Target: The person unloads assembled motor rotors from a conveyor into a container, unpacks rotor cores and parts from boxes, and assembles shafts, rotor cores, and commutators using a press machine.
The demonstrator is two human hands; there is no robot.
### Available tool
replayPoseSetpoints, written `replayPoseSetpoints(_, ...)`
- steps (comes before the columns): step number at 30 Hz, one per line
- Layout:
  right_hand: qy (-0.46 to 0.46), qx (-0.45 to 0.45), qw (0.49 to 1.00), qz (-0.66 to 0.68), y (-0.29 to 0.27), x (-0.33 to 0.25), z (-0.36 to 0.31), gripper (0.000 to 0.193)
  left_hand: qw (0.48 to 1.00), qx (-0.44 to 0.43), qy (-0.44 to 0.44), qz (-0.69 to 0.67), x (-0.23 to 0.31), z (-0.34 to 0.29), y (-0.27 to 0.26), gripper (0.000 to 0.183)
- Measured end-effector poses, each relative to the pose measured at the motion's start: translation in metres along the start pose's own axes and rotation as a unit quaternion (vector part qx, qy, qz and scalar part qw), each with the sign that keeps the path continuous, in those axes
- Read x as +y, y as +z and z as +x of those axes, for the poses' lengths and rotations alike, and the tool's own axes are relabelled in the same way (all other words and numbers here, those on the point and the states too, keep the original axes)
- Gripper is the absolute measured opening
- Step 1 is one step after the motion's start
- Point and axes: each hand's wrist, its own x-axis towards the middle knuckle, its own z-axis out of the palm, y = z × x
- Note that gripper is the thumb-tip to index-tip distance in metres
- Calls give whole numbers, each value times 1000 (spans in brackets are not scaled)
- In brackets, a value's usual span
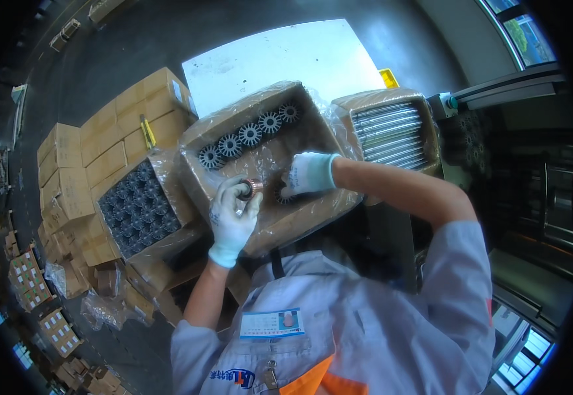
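My left hand [229, 214], in a white glove, is closed on a copper-coloured ribbed ring [255, 189] that looks like a motor commutator, held over the near left part of a plastic-lined cardboard box [270, 234]. Inside that box, my right hand [307, 174], also gloved, reaches down with bent fingers around a dark slotted rotor core [284, 197]; its fingertips are partly hidden. A row of several grey slotted rotor cores [250, 134] stands along the box's far side.
At right a carton holds shiny metal shafts [389, 135]. Left is a carton of dark cylindrical parts [138, 210]. Stacked closed cartons [115, 125] carry a yellow-handled tool [147, 132]. Beyond lies a white tabletop [280, 62]; a green button box [446, 104] is at right.
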Motion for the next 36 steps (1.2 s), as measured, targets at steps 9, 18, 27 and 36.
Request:
replayPoseSetpoints(9, -31, 108, 994, -6, -44, 6, 1, 27, 1000, 20, 11, 11, -13, -7, -2, 17)
replayPoseSetpoints(18, 237, 376, 892, 84, -77, -36, -196, 48, 981, -54, -111, -150, 26, 8, 21, 18)
replayPoseSetpoints(27, 475, 214, 853, -6, -26, -9, -383, 50, 959, -213, 46, -179, 108, -9, 136, 21)
replayPoseSetpoints(36, 517, 131, 844, -58, 30, 15, -435, 42, 959, -228, -64, -156, 129, -75, 154, 15)
